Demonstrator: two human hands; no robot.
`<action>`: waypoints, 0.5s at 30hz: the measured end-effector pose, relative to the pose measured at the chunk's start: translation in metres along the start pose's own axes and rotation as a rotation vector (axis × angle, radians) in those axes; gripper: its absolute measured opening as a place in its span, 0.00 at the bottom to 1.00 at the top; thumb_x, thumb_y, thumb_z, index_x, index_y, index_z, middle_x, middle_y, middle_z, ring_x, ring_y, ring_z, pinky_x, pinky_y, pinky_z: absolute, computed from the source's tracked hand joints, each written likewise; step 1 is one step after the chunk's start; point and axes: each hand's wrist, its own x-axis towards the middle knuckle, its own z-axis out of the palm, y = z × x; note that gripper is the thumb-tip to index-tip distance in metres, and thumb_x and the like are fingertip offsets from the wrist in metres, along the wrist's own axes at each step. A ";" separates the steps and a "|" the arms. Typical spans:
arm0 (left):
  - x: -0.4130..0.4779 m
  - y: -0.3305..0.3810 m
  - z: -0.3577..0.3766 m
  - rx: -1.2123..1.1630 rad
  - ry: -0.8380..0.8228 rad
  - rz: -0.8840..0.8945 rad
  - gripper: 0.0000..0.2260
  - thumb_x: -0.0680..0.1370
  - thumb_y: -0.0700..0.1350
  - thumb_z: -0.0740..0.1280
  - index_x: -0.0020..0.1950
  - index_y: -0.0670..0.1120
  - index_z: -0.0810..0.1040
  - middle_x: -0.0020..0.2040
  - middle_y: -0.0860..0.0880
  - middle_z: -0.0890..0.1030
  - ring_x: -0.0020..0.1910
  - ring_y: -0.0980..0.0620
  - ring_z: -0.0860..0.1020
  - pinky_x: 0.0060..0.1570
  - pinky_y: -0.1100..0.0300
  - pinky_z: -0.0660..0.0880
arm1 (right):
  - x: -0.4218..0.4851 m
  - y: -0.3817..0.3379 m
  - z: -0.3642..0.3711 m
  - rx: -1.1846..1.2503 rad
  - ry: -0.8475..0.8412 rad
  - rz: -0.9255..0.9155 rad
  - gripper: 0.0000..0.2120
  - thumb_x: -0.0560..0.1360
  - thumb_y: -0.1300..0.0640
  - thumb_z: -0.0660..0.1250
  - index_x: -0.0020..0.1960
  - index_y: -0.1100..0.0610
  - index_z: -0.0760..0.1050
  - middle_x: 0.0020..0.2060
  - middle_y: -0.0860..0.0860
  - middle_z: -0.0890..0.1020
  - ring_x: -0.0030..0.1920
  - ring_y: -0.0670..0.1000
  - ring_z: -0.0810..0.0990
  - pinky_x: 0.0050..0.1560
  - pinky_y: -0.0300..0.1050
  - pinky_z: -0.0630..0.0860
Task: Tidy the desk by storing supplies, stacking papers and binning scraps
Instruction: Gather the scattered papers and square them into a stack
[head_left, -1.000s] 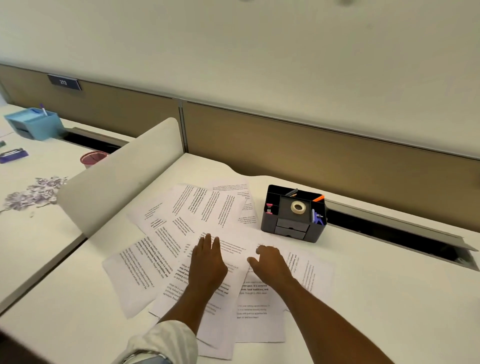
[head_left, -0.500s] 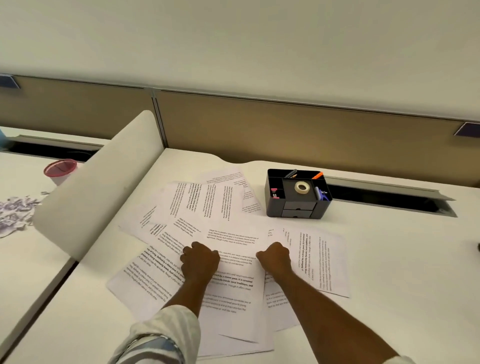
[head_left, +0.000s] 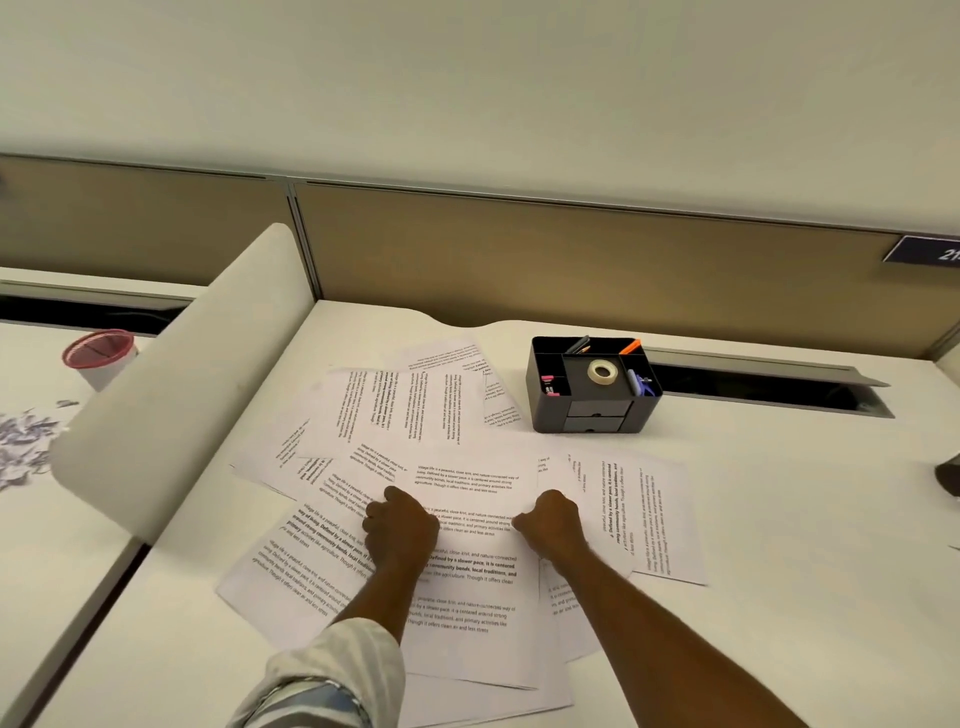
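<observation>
Loose sheets risk crumpling.
Left hand (head_left: 400, 535) and right hand (head_left: 550, 527), both curled, press the overlapping papers (head_left: 467, 571); dragging could crease them.

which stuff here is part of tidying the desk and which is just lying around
Part of the job:
printed sheets, spread loose
black organiser holding the tape roll and pens
left hand and right hand, curled on the sheets

Just lying about:
white divider
pink-rimmed cup and paper scraps on the next desk

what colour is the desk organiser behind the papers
Black desk organiser, seen in the head view.
</observation>
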 end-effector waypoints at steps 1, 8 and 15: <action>0.001 0.000 0.000 0.001 -0.004 0.005 0.20 0.74 0.44 0.66 0.64 0.40 0.67 0.61 0.37 0.72 0.60 0.38 0.73 0.57 0.47 0.73 | 0.000 0.000 0.001 -0.003 -0.003 0.000 0.10 0.70 0.58 0.70 0.37 0.59 0.68 0.31 0.49 0.72 0.36 0.51 0.74 0.25 0.37 0.63; 0.002 0.000 0.000 -0.009 -0.010 0.018 0.19 0.76 0.42 0.64 0.65 0.40 0.66 0.61 0.37 0.72 0.61 0.37 0.72 0.58 0.48 0.72 | 0.000 -0.003 -0.001 0.043 -0.068 0.033 0.11 0.66 0.61 0.70 0.36 0.57 0.67 0.33 0.50 0.72 0.37 0.52 0.74 0.28 0.38 0.65; 0.005 -0.001 0.000 -0.008 -0.007 0.022 0.17 0.76 0.41 0.64 0.64 0.40 0.67 0.61 0.36 0.72 0.60 0.36 0.72 0.58 0.48 0.72 | -0.004 -0.010 -0.002 0.231 -0.105 0.104 0.17 0.64 0.59 0.70 0.51 0.62 0.72 0.43 0.54 0.77 0.44 0.55 0.79 0.30 0.42 0.71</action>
